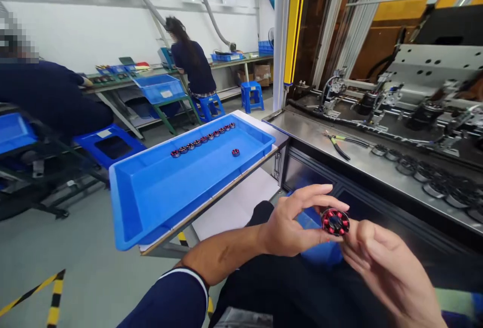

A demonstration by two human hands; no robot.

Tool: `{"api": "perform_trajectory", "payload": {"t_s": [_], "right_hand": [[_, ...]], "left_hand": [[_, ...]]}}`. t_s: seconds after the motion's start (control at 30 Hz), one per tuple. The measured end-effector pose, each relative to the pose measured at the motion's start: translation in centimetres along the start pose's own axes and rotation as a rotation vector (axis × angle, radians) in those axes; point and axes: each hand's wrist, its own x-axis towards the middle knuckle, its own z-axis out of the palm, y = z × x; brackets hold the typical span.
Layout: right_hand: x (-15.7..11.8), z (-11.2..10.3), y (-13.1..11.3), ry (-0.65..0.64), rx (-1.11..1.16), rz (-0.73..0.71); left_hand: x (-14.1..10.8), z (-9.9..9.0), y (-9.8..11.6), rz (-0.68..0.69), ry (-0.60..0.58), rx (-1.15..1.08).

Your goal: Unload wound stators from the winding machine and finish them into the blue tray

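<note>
My left hand (292, 222) holds a round black part with red windings (335, 222) between thumb and fingers, its face turned up toward the camera. My right hand (381, 252) is at the part's right edge, with thumb and index finger pressed together; what they pinch, if anything, is too small to make out. To the left, a blue tray (169, 187) bears a row of several similar red and black parts (204, 139). One more such part (236, 152) lies apart from the row, near the tray's right end.
On the metal machine bench (309, 127) at the right lie green-handled pliers (337, 147) and several dark round parts (433, 182). Machine fixtures (373, 99) stand behind. Two people sit at workbenches at the back left, near blue stools (252, 95).
</note>
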Motion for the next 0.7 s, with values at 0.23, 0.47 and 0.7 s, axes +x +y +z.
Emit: {"api": "perform_trajectory", "payload": {"t_s": [0.23,0.47,0.7], "right_hand": [[-5.9,-0.9,3.1,0.081,0.041,0.132],[-4.8,3.9,3.3,0.494,-0.035,-0.075],[-3.6,3.7,3.6,0.561,-0.006,0.011]], "left_hand": [[-0.5,1.6,1.2,0.192,-0.011,0.184],[-1.2,2.2,-1.0,0.419,0.022,0.497],[-1.2,2.3,-1.7,0.532,0.021,0.637]]}}
